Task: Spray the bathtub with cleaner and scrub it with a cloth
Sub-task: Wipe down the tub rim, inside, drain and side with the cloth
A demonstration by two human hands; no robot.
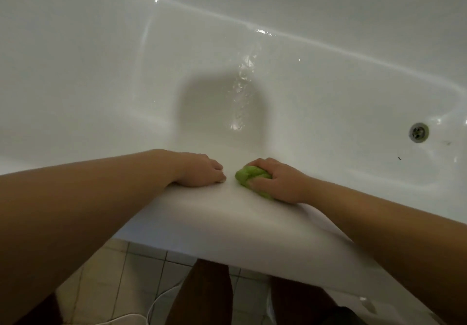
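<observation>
White bathtub (252, 223) across nearly the whole view, seen from above over its near rim. Wet gloss on the inner walls; a trail of water droplets (240, 92) down the middle toward the floor of the tub. Round metal drain (418, 132) at far right on the tub bottom, a few dark specks just beside it. Dark rounded shadow on the tub floor, straight beyond the hands.

Left hand (202, 171) resting palm down on the near rim, fingers bent over the inner edge, nothing in its grasp. Right hand (276, 181) just beside it on the same rim, fingers curled round a bunched green cloth (249, 176) and pressing it against the rim's inner edge. Cloth sticking out to the left of the fingers, close to the left hand's fingertips but apart from them. Both forearms bare, reaching in from the bottom corners.

Below the rim: pale tiled floor (141, 274) with dark grout lines, a thin white cord (161, 299) looping across it, and two legs in dark trousers (209, 294) close against the tub's outer side.
</observation>
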